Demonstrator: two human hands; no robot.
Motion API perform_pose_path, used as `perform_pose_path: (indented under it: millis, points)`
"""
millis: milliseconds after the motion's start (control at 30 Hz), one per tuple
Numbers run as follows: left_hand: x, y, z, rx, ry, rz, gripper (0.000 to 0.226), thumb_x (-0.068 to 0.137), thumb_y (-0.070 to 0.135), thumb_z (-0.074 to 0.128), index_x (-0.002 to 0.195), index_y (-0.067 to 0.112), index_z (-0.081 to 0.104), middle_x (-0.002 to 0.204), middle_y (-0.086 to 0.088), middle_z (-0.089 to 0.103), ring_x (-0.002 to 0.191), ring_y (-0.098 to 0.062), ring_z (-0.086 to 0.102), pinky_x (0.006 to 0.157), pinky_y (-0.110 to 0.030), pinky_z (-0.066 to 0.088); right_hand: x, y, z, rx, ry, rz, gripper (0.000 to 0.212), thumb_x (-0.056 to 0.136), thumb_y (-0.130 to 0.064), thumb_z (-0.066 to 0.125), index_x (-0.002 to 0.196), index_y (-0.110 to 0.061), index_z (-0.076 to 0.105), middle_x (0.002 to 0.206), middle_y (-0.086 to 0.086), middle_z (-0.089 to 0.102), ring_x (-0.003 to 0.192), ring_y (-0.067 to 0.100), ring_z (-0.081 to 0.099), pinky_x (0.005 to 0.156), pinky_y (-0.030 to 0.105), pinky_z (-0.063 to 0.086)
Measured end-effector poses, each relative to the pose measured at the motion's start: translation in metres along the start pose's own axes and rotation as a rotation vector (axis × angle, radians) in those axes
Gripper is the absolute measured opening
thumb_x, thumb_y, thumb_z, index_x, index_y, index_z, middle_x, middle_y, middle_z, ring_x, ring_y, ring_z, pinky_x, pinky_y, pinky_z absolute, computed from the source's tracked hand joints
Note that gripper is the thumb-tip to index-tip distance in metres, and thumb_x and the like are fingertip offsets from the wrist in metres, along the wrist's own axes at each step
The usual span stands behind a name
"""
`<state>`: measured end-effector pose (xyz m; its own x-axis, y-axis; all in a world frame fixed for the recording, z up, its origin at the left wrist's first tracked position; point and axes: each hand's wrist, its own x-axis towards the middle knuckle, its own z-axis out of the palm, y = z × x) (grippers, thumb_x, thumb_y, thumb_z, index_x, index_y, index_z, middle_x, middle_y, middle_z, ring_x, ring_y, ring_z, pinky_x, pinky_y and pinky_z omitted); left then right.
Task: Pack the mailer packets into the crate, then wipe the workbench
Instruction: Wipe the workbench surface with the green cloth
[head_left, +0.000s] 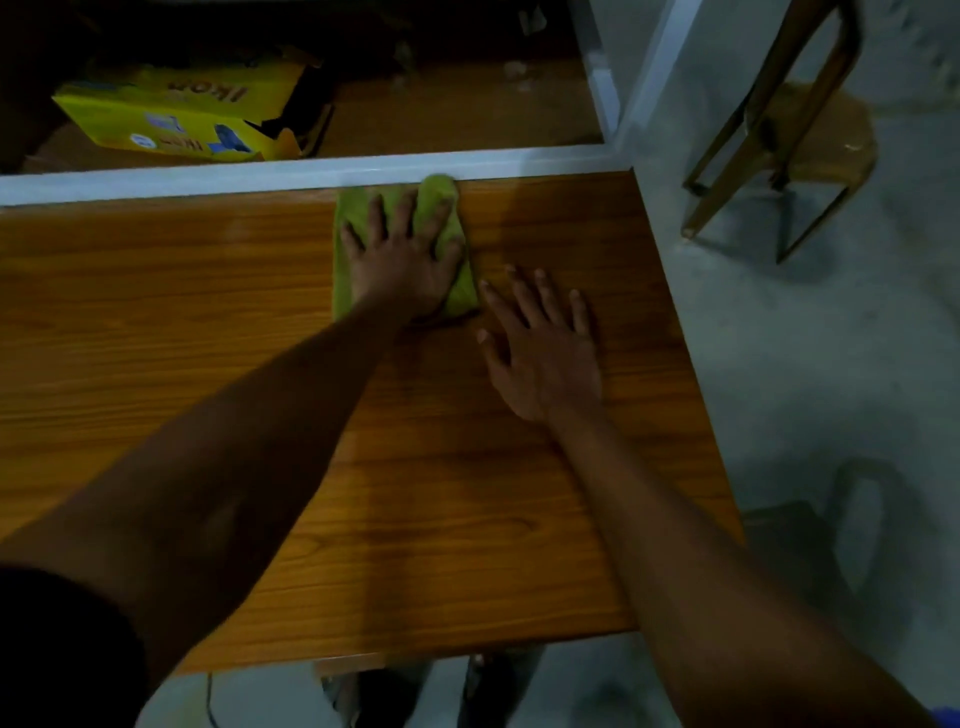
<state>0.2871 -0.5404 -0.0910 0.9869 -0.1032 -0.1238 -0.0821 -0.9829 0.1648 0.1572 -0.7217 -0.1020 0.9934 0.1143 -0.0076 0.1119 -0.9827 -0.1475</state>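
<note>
A person leans over a wood-grain workbench (208, 322) in dim light, both bare arms stretched across the tabletop. The left hand (402, 260) lies flat on a green cloth (441, 195), fingers spread and straight, pressing it down near the far edge of the tabletop, toward the far right corner. The cloth is bunched, its top fold touching the pale metal rail (260, 174) that runs along the far edge. The right hand (545, 348) rests palm-down on the bare wood just beside the cloth, fingers extended and slightly apart, holding nothing; its fingertips point toward the far edge, and its index fingertip lies close to the cloth's near right corner.

Beyond the rail, on a lower brown surface, sits a yellow cardboard box (176, 111) with blue printing, its flaps open at the right end; what it holds cannot be made out in the shadow. To the right of the workbench, on the grey concrete floor (810, 364), stands a metal-framed stool (789, 135) with a wooden seat. No mailer packets or crate can be identified in the dim view.
</note>
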Motion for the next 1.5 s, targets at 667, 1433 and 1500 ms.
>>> perform_pose_path:
  millis: [667, 1433, 1500]
  points:
    - [-0.028, 0.002, 0.004, -0.031, 0.030, 0.024, 0.068, 0.102, 0.074, 0.012, 0.166, 0.051, 0.003, 0.179, 0.004, -0.002, 0.164, -0.038, -0.008, 0.124, -0.073, -0.003, -0.001, 0.002, 0.001, 0.000, 0.016, -0.003, 0.062, 0.108, -0.059, 0.012, 0.167, -0.044, 0.000, 0.177, -0.009, -0.007, 0.164, 0.021, -0.008, 0.130, 0.057, 0.001]
    - [-0.035, -0.007, 0.000, -0.016, 0.010, 0.079, 0.070, 0.100, 0.076, 0.010, 0.165, 0.054, 0.004, 0.179, 0.004, -0.003, 0.164, -0.038, -0.008, 0.122, -0.076, -0.002, -0.001, -0.001, -0.001, 0.001, 0.028, 0.012, 0.062, 0.108, -0.059, 0.015, 0.167, -0.045, 0.005, 0.177, -0.012, -0.002, 0.164, 0.020, -0.001, 0.130, 0.056, 0.004]
    - [0.001, -0.001, -0.007, -0.004, -0.023, 0.028, 0.070, 0.100, 0.076, 0.011, 0.166, 0.053, 0.002, 0.179, 0.003, -0.004, 0.163, -0.038, -0.008, 0.122, -0.075, -0.003, 0.000, 0.001, 0.001, -0.010, 0.015, 0.012, 0.063, 0.106, -0.060, 0.011, 0.167, -0.046, 0.001, 0.177, -0.013, -0.005, 0.164, 0.019, -0.005, 0.130, 0.056, 0.001]
